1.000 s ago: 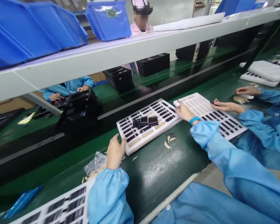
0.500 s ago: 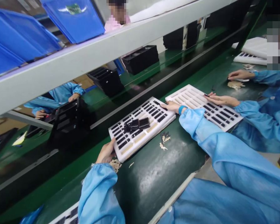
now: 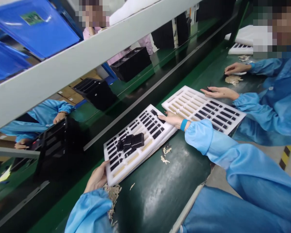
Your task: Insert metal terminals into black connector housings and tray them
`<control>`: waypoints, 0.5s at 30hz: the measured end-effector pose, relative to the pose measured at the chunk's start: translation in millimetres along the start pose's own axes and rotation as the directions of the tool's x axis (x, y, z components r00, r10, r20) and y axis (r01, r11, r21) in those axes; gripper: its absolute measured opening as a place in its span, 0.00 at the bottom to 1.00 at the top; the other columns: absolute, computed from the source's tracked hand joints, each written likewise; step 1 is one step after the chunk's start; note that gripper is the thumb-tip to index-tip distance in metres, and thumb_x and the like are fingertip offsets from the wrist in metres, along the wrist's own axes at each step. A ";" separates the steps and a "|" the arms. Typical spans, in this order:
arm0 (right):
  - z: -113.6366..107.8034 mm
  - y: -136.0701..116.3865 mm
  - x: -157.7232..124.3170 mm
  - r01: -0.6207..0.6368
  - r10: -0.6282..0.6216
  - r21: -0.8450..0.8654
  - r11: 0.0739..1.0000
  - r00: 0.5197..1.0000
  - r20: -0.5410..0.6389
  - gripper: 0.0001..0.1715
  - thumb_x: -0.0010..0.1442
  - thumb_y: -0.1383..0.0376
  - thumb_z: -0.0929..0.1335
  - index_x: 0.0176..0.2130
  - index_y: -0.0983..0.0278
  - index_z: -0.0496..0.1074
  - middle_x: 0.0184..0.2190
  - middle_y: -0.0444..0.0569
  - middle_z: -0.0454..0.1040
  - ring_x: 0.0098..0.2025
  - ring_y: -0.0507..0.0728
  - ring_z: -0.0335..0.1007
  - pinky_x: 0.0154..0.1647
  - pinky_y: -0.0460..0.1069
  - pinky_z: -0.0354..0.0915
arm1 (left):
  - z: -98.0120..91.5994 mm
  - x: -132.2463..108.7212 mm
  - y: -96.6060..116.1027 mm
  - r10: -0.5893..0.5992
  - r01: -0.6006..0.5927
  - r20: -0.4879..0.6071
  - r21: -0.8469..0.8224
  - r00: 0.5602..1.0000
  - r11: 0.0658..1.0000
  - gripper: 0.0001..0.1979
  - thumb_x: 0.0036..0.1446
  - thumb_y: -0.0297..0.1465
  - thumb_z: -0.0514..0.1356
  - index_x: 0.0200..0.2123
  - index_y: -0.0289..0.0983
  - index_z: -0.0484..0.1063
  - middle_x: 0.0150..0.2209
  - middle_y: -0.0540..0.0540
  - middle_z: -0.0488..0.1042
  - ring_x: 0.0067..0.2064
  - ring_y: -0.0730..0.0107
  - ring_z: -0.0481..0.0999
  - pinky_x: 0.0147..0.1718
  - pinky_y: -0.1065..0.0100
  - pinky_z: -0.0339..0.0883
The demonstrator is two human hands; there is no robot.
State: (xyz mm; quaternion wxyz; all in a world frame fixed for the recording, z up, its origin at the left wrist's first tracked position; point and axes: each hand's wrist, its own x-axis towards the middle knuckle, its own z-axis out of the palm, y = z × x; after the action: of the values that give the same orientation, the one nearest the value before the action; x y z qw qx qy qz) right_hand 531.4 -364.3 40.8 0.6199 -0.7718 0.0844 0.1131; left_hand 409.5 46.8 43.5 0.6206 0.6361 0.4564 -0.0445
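Note:
A white foam tray [image 3: 126, 168] with rows of slots lies on the dark green belt [image 3: 155, 191] in front of me. Many slots hold black parts, and a loose heap of black comb-like parts [image 3: 132, 141] rests on its middle. My left hand [image 3: 97, 178] grips the tray's near left corner, fingers curled round the edge. My right hand [image 3: 171, 118] lies on the tray's far right end, fingers closed over the rim, a blue band at the wrist.
A second white tray [image 3: 184, 100] lies just right of mine, with a co-worker's hands [image 3: 218, 93] on it. Tan scraps [image 3: 166, 152] litter the belt. Black bins [image 3: 94, 92] stand behind the belt, blue crates [image 3: 38, 29] on the grey shelf above. Another person's sleeve [image 3: 38, 116] shows at left.
The view has swung and tilted left, so everything sits lower and more slanted. My hands stay on the tray's two ends; the left hand now curls round the corner instead of resting flat.

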 end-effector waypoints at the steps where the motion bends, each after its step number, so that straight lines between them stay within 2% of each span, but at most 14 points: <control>1: 1.2 -0.4 -5.8 -0.007 0.007 0.019 1.000 1.000 0.010 0.32 0.61 0.52 0.76 0.56 0.68 0.71 0.53 0.62 0.77 0.55 0.66 0.75 0.58 0.57 0.70 | -0.4 -0.7 2.0 -0.033 0.033 0.007 -0.015 0.999 0.999 0.10 0.63 0.23 0.58 0.47 0.31 0.73 0.30 0.42 0.80 0.31 0.59 0.84 0.34 0.62 0.82; 4: 3.5 -1.9 -20.6 -0.021 0.021 0.087 0.996 1.000 0.010 0.31 0.65 0.57 0.73 0.61 0.67 0.67 0.55 0.60 0.77 0.53 0.64 0.76 0.57 0.57 0.71 | 0.3 -2.4 6.1 -0.116 0.118 0.040 -0.060 0.992 0.991 0.13 0.62 0.24 0.58 0.50 0.33 0.73 0.32 0.42 0.81 0.31 0.57 0.84 0.33 0.60 0.83; 10: -6.9 -3.4 -49.2 0.026 -0.030 0.240 0.971 0.999 0.012 0.38 0.68 0.59 0.70 0.69 0.67 0.54 0.53 0.58 0.77 0.49 0.61 0.79 0.52 0.57 0.76 | 9.8 -10.1 13.5 -0.137 0.135 0.105 0.020 0.985 0.991 0.19 0.64 0.31 0.56 0.56 0.37 0.73 0.36 0.39 0.83 0.34 0.51 0.85 0.34 0.56 0.83; 13: -21.8 0.7 -73.2 0.105 -0.098 0.300 0.948 0.994 -0.038 0.34 0.68 0.59 0.69 0.67 0.64 0.57 0.56 0.56 0.76 0.54 0.60 0.76 0.57 0.57 0.74 | 23.0 -17.4 34.0 -0.105 0.101 0.111 0.041 0.988 0.994 0.19 0.64 0.31 0.55 0.56 0.37 0.74 0.36 0.41 0.83 0.35 0.50 0.85 0.34 0.53 0.83; 15: -33.0 5.2 -93.1 0.213 -0.182 0.347 0.913 0.976 -0.121 0.30 0.67 0.57 0.70 0.64 0.62 0.60 0.60 0.55 0.73 0.61 0.60 0.72 0.63 0.57 0.69 | 38.0 -21.9 56.2 -0.024 0.011 0.126 0.100 0.992 0.995 0.17 0.64 0.31 0.55 0.53 0.37 0.75 0.35 0.42 0.84 0.36 0.50 0.85 0.34 0.51 0.83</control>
State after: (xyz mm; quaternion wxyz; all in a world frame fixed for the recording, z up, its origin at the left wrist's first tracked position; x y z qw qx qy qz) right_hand 442.9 -398.6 68.7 0.7541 -0.6547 0.0518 -0.0008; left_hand 452.0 14.3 90.7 0.6156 0.6581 0.4186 -0.1130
